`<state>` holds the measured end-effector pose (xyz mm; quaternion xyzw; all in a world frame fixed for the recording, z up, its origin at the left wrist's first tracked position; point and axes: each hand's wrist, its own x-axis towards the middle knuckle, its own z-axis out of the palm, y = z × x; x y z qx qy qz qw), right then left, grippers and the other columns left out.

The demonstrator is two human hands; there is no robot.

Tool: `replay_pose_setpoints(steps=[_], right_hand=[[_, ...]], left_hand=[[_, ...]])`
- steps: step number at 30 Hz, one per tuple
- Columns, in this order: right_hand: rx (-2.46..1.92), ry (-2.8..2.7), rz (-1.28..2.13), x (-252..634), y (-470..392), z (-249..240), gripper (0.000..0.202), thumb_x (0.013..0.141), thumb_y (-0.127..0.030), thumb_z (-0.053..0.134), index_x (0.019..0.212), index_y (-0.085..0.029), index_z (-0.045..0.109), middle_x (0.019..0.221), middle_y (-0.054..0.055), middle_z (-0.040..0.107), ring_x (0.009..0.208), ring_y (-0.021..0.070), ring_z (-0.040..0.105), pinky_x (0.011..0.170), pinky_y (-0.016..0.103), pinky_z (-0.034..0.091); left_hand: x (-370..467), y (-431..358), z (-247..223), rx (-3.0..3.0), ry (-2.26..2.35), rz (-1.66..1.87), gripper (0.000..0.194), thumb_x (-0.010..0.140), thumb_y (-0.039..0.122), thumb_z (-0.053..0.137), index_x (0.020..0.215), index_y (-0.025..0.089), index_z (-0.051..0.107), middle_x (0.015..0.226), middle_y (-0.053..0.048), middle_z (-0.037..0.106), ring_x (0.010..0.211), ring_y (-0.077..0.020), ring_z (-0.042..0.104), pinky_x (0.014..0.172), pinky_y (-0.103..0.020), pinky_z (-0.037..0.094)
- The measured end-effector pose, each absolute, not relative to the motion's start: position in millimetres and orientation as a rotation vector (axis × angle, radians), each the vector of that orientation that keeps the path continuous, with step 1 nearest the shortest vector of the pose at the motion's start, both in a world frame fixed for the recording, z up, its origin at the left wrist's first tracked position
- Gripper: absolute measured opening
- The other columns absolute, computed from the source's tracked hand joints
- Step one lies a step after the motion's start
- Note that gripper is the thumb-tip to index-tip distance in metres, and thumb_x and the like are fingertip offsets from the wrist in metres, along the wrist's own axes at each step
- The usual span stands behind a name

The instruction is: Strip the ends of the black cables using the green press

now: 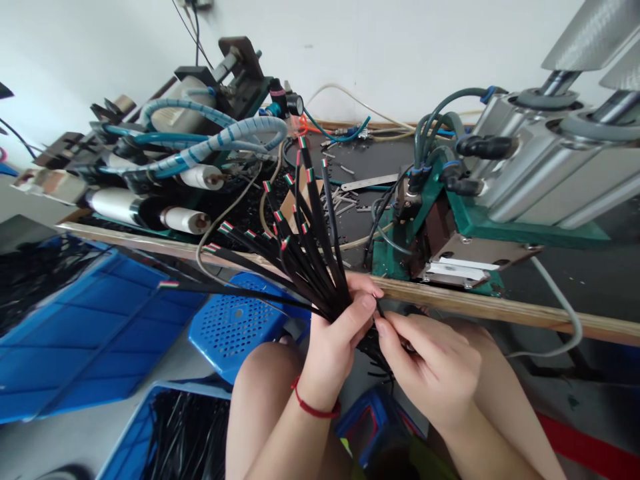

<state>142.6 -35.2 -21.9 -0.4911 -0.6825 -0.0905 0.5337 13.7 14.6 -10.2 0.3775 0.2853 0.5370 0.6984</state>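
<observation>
My left hand point(336, 333) grips a fanned bundle of black cables point(295, 247) whose far ends show red, white and green wire tips. A red string bracelet circles that wrist. Just to the right, my right hand point(433, 363) pinches the lower ends of the same cables with thumb and forefinger, touching the left hand. Both hands are held in front of the wooden bench edge point(500, 308), just below a green pneumatic press point(450, 230).
On the bench stand the green press with silver cylinders point(540, 167), and at the left a machine with blue spiral hoses point(210, 143). Below are a blue perforated stool point(235, 327), a blue crate lid point(75, 333) and a blue bin of black cables point(185, 433).
</observation>
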Motion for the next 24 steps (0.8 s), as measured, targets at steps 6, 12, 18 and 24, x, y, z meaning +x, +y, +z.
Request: replay_pose_setpoints(steps=[6, 12, 18, 24], right_hand=[[-1.059, -1.258, 0.663, 135.3, -33.3, -27.5, 0.03, 0.113, -0.032, 0.066, 0.088, -0.022, 0.08, 0.053, -0.005, 0.068, 0.039, 0.0111, 0.061, 0.04, 0.02, 0.048], [-0.766, -0.937, 1.234, 126.0, -29.6, -39.3, 0.044, 0.111, -0.05, 0.07, 0.079, -0.02, 0.072, 0.047, -0.003, 0.065, 0.035, 0.0111, 0.053, 0.039, 0.021, 0.045], [-0.72, -0.869, 1.327, 125.9, -27.8, -36.8, 0.043, 0.109, -0.05, 0.073, 0.079, -0.02, 0.072, 0.048, -0.002, 0.065, 0.035, 0.0102, 0.052, 0.04, 0.02, 0.041], [-0.702, -0.802, 1.401, 122.8, -27.9, -37.6, 0.05, 0.108, -0.052, 0.075, 0.071, -0.02, 0.065, 0.047, -0.002, 0.064, 0.035, 0.009, 0.049, 0.04, 0.019, 0.038]], left_hand=[[13.3, 13.5, -14.2, 0.836, 0.674, 1.202, 0.025, 0.083, 0.039, 0.1, 0.091, 0.021, 0.085, 0.081, -0.002, 0.073, 0.05, -0.0042, 0.041, 0.043, -0.019, 0.029], [12.8, 8.2, -22.6, 0.839, 0.75, 1.143, 0.031, 0.086, 0.048, 0.099, 0.099, 0.022, 0.085, 0.074, -0.002, 0.071, 0.055, -0.0142, 0.063, 0.045, -0.025, 0.049], [12.5, 8.2, -23.7, 0.835, 0.767, 1.128, 0.034, 0.087, 0.049, 0.098, 0.101, 0.022, 0.083, 0.069, 0.001, 0.068, 0.041, -0.0118, 0.056, 0.036, -0.025, 0.044], [12.0, 10.6, -21.7, 0.887, 0.788, 1.22, 0.029, 0.084, 0.042, 0.102, 0.095, 0.021, 0.086, 0.084, -0.002, 0.078, 0.047, -0.0054, 0.051, 0.039, -0.019, 0.041]])
